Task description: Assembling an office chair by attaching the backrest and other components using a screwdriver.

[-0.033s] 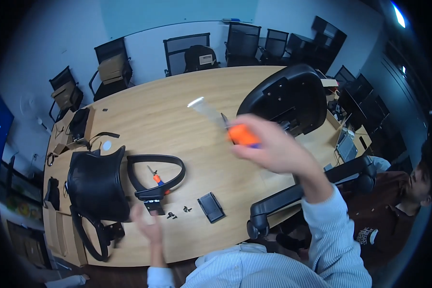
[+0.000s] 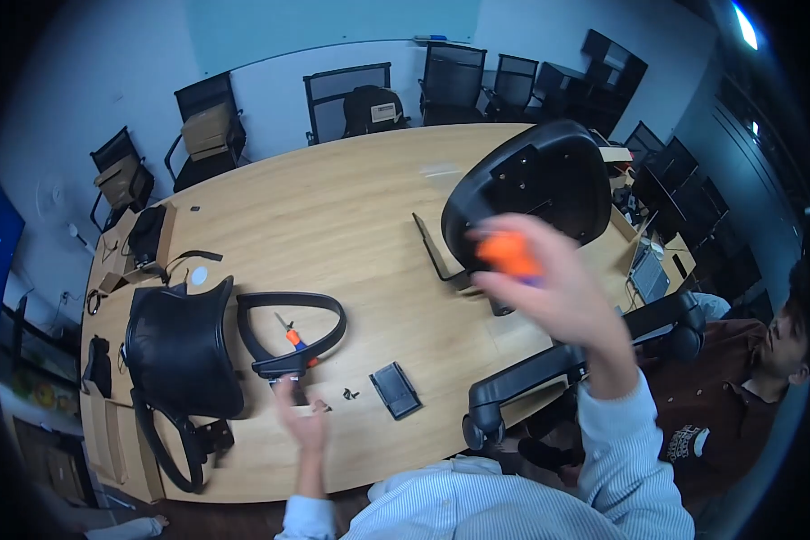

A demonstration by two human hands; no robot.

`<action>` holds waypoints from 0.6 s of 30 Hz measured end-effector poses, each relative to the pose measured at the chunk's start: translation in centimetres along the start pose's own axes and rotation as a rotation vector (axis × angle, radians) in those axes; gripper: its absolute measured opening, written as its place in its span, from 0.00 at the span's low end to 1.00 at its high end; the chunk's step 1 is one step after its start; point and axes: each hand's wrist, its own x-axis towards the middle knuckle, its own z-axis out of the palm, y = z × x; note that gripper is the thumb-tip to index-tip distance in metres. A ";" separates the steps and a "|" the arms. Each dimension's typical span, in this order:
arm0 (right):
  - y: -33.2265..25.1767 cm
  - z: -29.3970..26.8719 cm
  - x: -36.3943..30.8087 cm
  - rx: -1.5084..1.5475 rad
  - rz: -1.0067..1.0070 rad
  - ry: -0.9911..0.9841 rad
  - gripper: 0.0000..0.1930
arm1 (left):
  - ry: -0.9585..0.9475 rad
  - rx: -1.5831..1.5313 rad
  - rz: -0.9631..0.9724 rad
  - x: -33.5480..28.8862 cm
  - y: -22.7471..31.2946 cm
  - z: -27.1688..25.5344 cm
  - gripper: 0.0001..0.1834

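Observation:
My right hand, raised over the right side of the table, closes around the orange handle of a screwdriver; its shaft is smeared by motion. Low over the near left of the table is my left hand, fingers apart, beside the bracket end of a black looped chair armrest. Nothing shows in its grasp, though it is slightly blurred. A dark screw sits by its thumb, and several more screws lie to the right. Inside the armrest loop rests a second orange-and-blue screwdriver.
A black chair backrest stands at left, and an upturned seat at right behind my right hand. A flat black plate lies near the front edge. A black chair base sticks up at the right front, near a seated person.
My right hand has moved right with the screwdriver, uncovering a dark armrest beside the seat. My left hand has shifted right, over some of the screws by the bracket.

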 end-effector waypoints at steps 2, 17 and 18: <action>-1.4 -5.5 -7.1 -0.098 0.278 0.358 0.17 | -0.270 -0.263 -0.008 -0.4 3.8 7.6 0.24; 23.3 -16.9 -28.4 0.528 0.539 0.347 0.25 | -1.254 -1.488 -1.270 -1.1 13.4 42.9 0.30; 21.5 -14.1 -26.8 -0.116 0.351 0.252 0.33 | -1.144 -1.533 -1.290 -0.9 12.6 43.6 0.26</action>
